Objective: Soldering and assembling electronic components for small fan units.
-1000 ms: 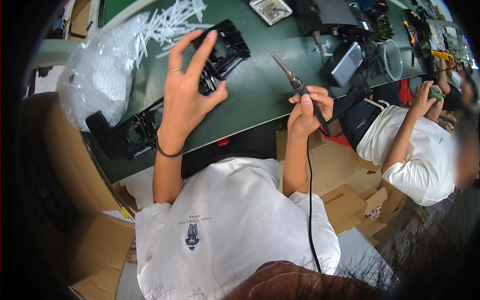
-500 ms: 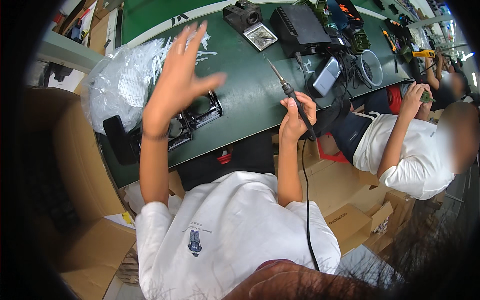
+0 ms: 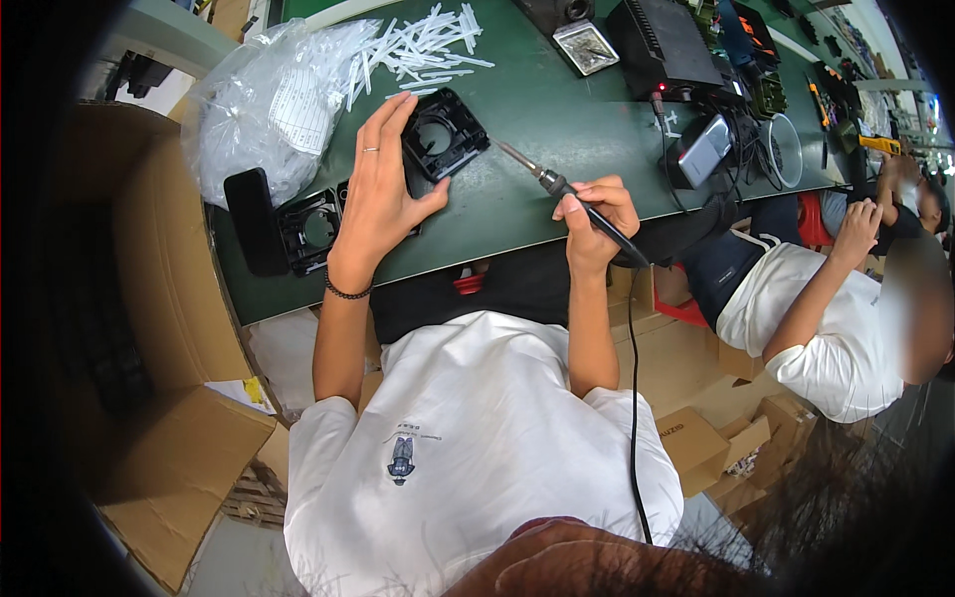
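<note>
Between the thumb and fingers of my left hand (image 3: 383, 189) is a square black plastic housing (image 3: 462, 151) with a round opening, tilted up off the green bench. My right hand (image 3: 603, 221) grips a soldering iron (image 3: 559, 186) by its black handle. Its metal tip points left and sits close to the housing's right edge; whether they touch I cannot tell. Another black housing (image 3: 295, 242) lies on the bench left of my left wrist, beside a black phone (image 3: 256, 219). White plastic sticks (image 3: 423, 52) are heaped just beyond my left fingers.
A clear plastic bag (image 3: 234, 119) lies at the far left. Toward the back right stand a black soldering station (image 3: 665, 52), a tip-cleaning tray (image 3: 585, 50), a silver-grey box (image 3: 702, 151) and a clear round tub (image 3: 786, 149). A seated co-worker (image 3: 821, 318) is at right; a cardboard box (image 3: 189, 259) stands left.
My left hand, spread and empty before, has come down and taken hold of a black housing. The soldering iron has tilted lower, its tip now pointing left toward that housing. The view has shifted.
</note>
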The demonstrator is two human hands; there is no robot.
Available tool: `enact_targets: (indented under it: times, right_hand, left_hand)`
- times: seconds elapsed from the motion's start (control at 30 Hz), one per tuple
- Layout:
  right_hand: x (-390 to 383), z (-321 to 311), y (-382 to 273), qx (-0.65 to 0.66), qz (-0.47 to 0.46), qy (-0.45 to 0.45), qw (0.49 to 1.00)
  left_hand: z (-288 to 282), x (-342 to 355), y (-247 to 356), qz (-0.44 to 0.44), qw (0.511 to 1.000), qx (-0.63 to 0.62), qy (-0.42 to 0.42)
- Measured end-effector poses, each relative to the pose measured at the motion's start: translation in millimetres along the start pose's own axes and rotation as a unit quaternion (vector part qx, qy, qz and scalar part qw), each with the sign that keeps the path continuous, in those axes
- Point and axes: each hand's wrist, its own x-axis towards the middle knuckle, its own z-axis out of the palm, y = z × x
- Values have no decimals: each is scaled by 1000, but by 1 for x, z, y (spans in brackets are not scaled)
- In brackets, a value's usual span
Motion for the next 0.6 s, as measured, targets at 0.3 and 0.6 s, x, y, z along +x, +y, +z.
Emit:
enact_targets:
  times: [0.3, 0.6]
  right_hand:
    - [3, 8, -3, -146, 10, -70, 987]
    - [4, 7, -4, -160, 21, -83, 983]
  left_hand:
    - [1, -1, -10, 41, 999, 5, 18]
    - [3, -1, -11, 45, 999, 1, 20]
